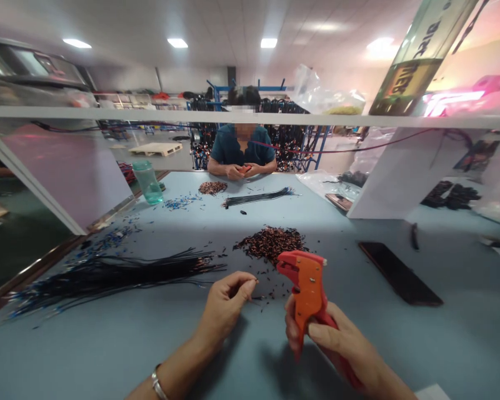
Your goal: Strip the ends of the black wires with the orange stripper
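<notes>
My right hand (pixel 337 339) is wrapped round the handles of an orange-red crimping tool (pixel 306 283), held upright with its jaws pointing up and left. My left hand (pixel 227 303) hovers just left of the tool, thumb and forefinger pinched on a tiny dark piece near the table. A heap of small copper-brown terminals (pixel 270 241) lies right behind both hands. To the left stretches a bundle of thin black wires (pixel 108 272) with blue ends.
A black phone (pixel 400 272) lies flat at the right. Across the pale blue table (pixel 108 344) sits another person holding a red tool (pixel 245 169), with a terminal pile (pixel 212 188), a wire bundle (pixel 258 197) and a green bottle (pixel 147 182) nearby.
</notes>
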### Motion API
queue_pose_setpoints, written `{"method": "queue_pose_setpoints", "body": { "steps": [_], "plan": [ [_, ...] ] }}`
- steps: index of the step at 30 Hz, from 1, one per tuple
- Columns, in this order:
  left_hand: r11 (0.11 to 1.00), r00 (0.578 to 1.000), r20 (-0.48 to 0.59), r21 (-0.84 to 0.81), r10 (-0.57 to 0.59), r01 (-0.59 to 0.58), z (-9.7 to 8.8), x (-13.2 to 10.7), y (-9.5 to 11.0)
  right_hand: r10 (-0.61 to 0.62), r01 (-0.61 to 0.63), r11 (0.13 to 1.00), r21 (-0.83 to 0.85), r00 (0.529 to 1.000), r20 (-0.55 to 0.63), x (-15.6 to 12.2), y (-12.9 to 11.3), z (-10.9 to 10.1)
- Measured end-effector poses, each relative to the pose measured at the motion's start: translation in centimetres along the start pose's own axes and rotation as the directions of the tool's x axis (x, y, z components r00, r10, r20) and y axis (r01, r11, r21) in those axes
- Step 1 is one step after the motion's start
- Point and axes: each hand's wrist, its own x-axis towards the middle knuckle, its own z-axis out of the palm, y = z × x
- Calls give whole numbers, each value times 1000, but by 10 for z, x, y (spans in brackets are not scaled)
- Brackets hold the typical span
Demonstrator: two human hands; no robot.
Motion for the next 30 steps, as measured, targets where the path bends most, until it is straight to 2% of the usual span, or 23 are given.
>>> {"method": "queue_pose_setpoints", "body": {
  "steps": [4, 8, 16, 22, 26, 30],
  "plan": [
    [1000, 1000, -14, 18, -23, 23, -3, 1, 2, 51, -43, 964, 264, 998, -24, -3, 9, -4],
    [996, 996, -13, -5, -84, 84, -3, 1, -3, 108, -97, 912, 399, 994, -5, -3, 18, -4],
    [997, 997, 38, -32, -73, 74, -1, 2, -7, 193, -197, 923, 332, 980, 44, -5, 20, -4],
    [999, 1000, 11, 45, -9, 9, -2, 0, 1, 198, -205, 938, 278, 979, 55, -6, 19, -4],
    [993, 998, 49, 108, 33, -38, -3, -1, 2, 180, -202, 951, 235, 977, 112, -5, 22, -5],
    [984, 994, 91, 161, 65, -79, -3, -3, 1, 199, -216, 958, 187, 974, 108, -5, 24, -8]
  ]
}}
